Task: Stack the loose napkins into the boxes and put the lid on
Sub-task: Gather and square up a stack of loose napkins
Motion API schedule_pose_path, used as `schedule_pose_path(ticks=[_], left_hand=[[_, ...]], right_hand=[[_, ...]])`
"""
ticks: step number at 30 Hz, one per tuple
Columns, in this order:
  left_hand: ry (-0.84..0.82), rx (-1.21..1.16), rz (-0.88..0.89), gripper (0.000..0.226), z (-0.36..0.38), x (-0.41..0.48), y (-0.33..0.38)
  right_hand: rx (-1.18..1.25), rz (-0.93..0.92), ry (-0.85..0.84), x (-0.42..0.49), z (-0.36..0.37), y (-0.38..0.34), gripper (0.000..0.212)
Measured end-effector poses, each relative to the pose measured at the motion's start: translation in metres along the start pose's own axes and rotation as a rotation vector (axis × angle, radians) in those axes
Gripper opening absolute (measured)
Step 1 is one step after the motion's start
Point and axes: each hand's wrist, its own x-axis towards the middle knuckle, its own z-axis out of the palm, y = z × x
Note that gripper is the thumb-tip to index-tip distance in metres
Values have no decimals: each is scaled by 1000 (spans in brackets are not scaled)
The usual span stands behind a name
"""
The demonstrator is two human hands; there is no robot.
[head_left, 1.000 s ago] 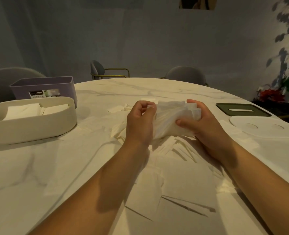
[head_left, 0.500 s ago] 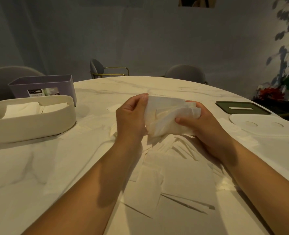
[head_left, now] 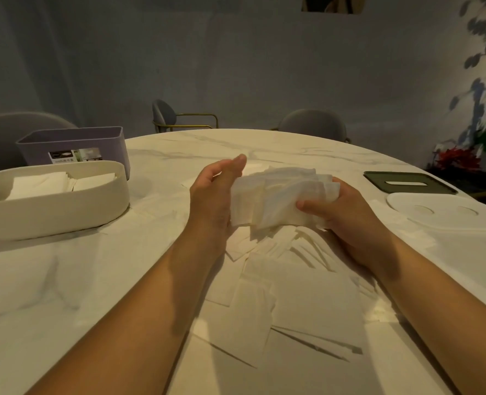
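A bunch of white napkins [head_left: 278, 199] is held above the table's middle. My right hand [head_left: 347, 215] grips its right end, thumb on top. My left hand [head_left: 216, 198] lies flat against the bunch's left edge with fingers straight. Under both hands, loose napkins [head_left: 287, 280] are scattered over the white marble table [head_left: 65, 295]. At the left stands a cream oval box [head_left: 50, 212] with some napkins inside, and behind it a purple box [head_left: 73, 146]. A dark green lid [head_left: 407, 182] and a white oval lid [head_left: 441, 212] lie at the right.
Grey chairs [head_left: 313, 124] stand around the far side of the table. A plant with red flowers [head_left: 458, 158] is at the far right by the wall. The table's right edge runs close to the two lids.
My left hand has opened from a curled grip to a flat palm against the bunch's left edge. The bunch now lies flatter and more level. My right hand keeps its grip.
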Motion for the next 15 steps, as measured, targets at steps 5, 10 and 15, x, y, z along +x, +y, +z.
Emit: schedule_pose_path(ticks=[5,10,15], left_hand=[[-90,33,-33,32,-6,3,0],[-61,84,67,14,-5,-1,-4],[40,12,47,13,-5,0,0]], right_hand=[[23,24,65,0,-1,-1,31],[99,49,46,-2,-2,-5,27],[243,114,5,-2,-3,-8,23]])
